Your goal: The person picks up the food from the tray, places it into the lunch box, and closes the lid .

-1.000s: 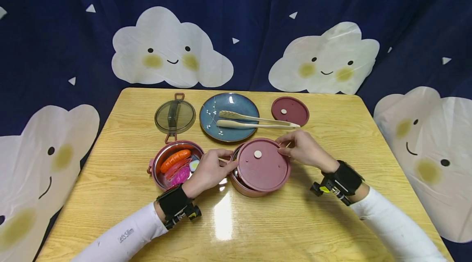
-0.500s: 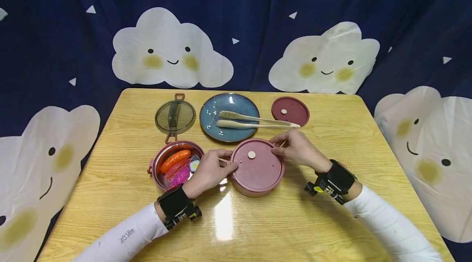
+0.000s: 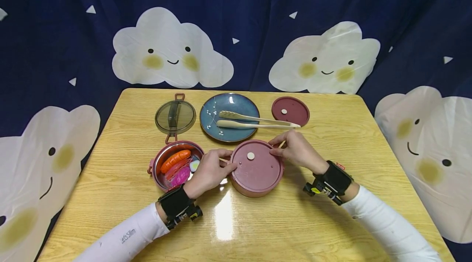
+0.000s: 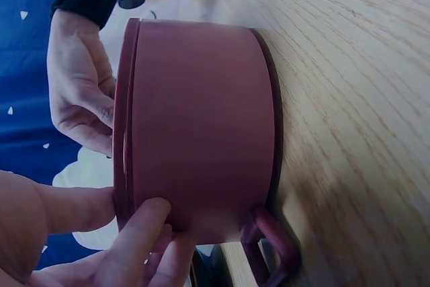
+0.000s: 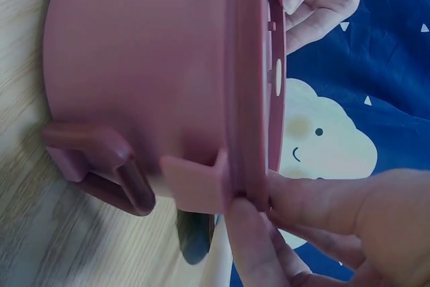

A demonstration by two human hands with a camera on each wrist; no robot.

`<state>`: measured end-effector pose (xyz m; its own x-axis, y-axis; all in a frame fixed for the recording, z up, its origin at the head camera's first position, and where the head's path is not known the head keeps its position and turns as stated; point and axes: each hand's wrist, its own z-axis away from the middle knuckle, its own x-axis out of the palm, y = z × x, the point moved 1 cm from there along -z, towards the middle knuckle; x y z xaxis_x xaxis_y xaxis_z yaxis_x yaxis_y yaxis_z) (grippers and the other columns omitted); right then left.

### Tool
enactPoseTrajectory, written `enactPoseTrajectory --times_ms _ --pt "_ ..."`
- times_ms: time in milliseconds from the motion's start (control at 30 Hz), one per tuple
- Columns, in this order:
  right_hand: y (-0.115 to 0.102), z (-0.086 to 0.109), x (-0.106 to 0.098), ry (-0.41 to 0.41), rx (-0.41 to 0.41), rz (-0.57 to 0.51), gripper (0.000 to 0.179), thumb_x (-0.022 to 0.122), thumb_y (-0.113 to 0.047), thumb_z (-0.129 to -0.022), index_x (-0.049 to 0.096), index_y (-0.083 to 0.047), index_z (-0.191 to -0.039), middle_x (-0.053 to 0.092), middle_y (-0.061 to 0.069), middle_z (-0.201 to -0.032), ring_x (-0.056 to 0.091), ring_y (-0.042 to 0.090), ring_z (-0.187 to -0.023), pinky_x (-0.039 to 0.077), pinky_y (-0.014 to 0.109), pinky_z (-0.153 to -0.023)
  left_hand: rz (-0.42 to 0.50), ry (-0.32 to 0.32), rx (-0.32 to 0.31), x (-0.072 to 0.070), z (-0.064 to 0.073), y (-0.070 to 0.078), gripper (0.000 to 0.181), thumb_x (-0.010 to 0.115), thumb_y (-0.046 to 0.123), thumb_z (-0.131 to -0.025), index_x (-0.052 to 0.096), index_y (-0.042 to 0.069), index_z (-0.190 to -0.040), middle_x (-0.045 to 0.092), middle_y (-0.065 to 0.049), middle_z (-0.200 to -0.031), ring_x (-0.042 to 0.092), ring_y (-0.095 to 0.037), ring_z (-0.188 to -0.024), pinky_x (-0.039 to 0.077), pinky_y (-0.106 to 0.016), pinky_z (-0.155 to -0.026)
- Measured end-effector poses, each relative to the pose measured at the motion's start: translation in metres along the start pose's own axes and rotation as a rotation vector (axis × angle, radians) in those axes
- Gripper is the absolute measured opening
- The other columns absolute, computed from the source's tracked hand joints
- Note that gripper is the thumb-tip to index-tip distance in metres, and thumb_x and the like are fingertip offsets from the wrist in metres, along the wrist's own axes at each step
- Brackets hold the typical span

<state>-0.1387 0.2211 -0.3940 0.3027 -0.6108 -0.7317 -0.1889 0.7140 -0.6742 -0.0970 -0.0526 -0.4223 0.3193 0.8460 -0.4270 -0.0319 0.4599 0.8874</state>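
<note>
Near the desk's point(image 3: 313, 221) left edge: uncovered pink pot point(image 3: 183, 146), steel-lined. I log an orange sausage point(image 3: 175, 161), purple piece point(image 3: 180, 176) and egg piece point(image 3: 194, 165) inside. Just behind it, toward the back edge, a see-through lid point(image 3: 184, 116) with a dark bar handle lies flat.

Next rightward, left hand point(image 3: 211, 172), hiding part of that pot on my head feed. Its wrist feed gives me thumb against a lid rim, fingertips on the wall below: a pinch on the covered pot point(image 3: 254, 191).

Beyond, close to the back edge, blue plate point(image 3: 243, 106); tongs point(image 3: 254, 125) lie across it, running past its right side to the front of the dark red lid point(image 3: 295, 113). Contact there, I can't tell.

Covered pot stands upright mid-desk, in front of the plate, pink lid point(image 3: 259, 172) level on top. Right hand point(image 3: 298, 149) at its back right: thumb over the lid's edge, fingers bent beneath, rim gripped between, beside a side tab point(image 5: 195, 183).

Farthest back right, that dark red lid, flat.
</note>
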Motion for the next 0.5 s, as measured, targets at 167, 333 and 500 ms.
enactPoseTrajectory --times_ms 167,333,500 --pt "0.000 0.000 0.002 0.004 -0.006 0.029 0.017 0.079 -0.008 -0.094 0.083 -0.005 -0.110 0.080 0.010 -0.091 0.067 0.009 -0.066 0.051 0.019 -0.056 -0.024 -0.007 -0.006 0.000 0.000 0.001 0.038 0.076 0.013 -0.098 0.070 0.003 -0.134 0.078 -0.014 -0.119 0.077 -0.019 -0.092 0.063 -0.027 -0.073" --pt "-0.001 0.001 0.002 0.042 -0.051 0.123 0.023 0.081 -0.018 -0.093 0.082 -0.005 -0.113 0.080 0.011 -0.100 0.071 0.013 -0.073 0.053 0.022 -0.060 -0.125 -0.007 -0.002 -0.001 0.004 0.008 0.057 0.076 0.022 -0.098 0.058 -0.003 -0.146 0.070 -0.020 -0.136 0.076 -0.026 -0.108 0.063 -0.040 -0.091" --pt "-0.005 0.007 0.003 0.071 -0.175 0.241 0.045 0.085 -0.032 -0.090 0.076 -0.005 -0.125 0.076 0.012 -0.119 0.073 0.026 -0.101 0.061 0.040 -0.084 -0.254 0.012 0.096 -0.003 0.014 0.019 0.065 0.078 0.028 -0.096 0.055 -0.003 -0.149 0.065 -0.023 -0.134 0.067 -0.033 -0.115 0.058 -0.048 -0.097"
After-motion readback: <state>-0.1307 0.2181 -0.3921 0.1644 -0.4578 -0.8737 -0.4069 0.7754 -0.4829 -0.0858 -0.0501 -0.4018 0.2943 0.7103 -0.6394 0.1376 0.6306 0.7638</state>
